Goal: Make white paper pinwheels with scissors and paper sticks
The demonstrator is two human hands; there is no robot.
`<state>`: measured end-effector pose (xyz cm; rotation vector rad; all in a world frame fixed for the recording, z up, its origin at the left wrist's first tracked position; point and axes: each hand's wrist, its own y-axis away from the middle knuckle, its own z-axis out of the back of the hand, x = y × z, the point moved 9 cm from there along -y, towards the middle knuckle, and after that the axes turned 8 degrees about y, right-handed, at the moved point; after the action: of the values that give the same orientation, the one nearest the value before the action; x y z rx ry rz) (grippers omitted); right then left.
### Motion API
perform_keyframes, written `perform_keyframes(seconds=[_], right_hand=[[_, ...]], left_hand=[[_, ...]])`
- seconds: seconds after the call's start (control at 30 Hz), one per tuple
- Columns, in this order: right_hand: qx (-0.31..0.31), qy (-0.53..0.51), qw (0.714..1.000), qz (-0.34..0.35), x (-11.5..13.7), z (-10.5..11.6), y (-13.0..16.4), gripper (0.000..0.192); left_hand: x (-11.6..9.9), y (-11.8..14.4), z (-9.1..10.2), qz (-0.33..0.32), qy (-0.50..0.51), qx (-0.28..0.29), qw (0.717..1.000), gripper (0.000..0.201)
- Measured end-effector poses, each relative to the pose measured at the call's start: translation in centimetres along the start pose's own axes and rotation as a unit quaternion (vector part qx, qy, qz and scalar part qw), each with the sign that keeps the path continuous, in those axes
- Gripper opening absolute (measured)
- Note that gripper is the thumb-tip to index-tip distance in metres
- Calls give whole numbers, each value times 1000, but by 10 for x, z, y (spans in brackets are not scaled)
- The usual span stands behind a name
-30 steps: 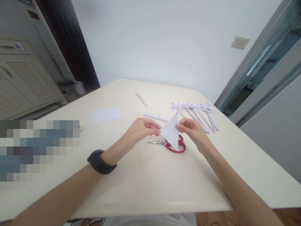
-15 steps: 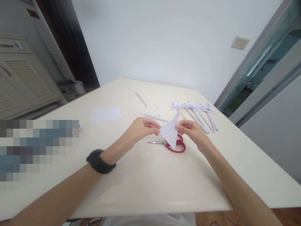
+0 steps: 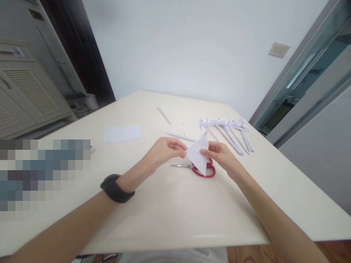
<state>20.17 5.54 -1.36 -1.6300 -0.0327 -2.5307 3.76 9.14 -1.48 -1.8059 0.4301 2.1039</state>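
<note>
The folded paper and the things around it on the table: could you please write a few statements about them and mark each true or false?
1. Both hands hold the folded white paper triangle above the table. True: the left hand pinches its left edge, the right hand its right.
2. The scissors have blue handles. False: the handles are red.
3. The scissors lie on the table beneath the paper. True.
4. The paper pinwheels lie left of the hands. False: they lie to the far right.
5. A dark band is on the right wrist. False: it is on the left wrist.
</note>
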Motion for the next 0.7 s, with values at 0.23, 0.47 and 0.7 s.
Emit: perform_keyframes(seconds=[0.23,0.47,0.7], right_hand=[[-10,-4,1000,16,2,5,-2,22],[-21,-25,999,-1,3,9,-1,24],[-11,-13,1000,-24,-1,9,-1,27]], left_hand=[[-6,0,1,-11,-7,-3,1000,16],[-9,1,2,-10,-11,-10,1000,17],[-11,2,4,-16,-11,-13,1000,17]])
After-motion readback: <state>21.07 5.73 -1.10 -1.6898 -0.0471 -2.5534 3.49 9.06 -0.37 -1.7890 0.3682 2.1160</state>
